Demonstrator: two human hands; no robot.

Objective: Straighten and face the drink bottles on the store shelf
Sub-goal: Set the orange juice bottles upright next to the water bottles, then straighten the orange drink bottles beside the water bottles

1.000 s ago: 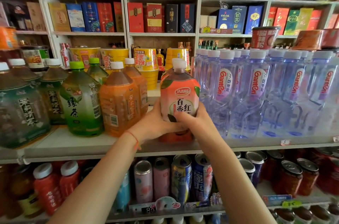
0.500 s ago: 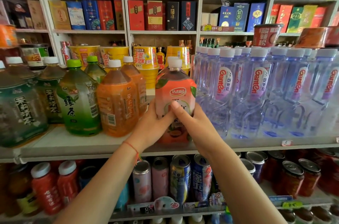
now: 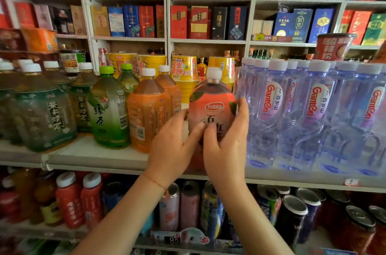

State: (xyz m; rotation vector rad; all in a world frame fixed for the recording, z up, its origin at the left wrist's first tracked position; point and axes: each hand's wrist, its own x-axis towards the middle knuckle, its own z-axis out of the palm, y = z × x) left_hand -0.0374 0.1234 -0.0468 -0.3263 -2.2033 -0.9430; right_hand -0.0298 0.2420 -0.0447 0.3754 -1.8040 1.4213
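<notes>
A pink-orange tea bottle (image 3: 213,106) with a white cap stands upright on the white shelf (image 3: 94,155), its red logo facing me. My left hand (image 3: 173,148) holds its left side, thumb up along the edge and a finger on the label. My right hand (image 3: 226,148) wraps its right side, fingertips reaching the bottle's shoulder. Left of it stand two orange tea bottles (image 3: 148,116), green tea bottles (image 3: 109,112) and dark green tea bottles (image 3: 43,116). Clear water bottles (image 3: 313,112) fill the shelf on the right, close against my right hand.
Yellow instant-noodle cups (image 3: 183,70) stand behind the drink row. Boxed goods (image 3: 198,22) fill the upper shelves. Below the shelf edge sit cans (image 3: 190,204) and red bottles (image 3: 69,200). A red tub (image 3: 332,46) rests above the water bottles.
My hands have spread from the bottle's front to its sides, uncovering more of the label. The bottle stays on the shelf, facing front.
</notes>
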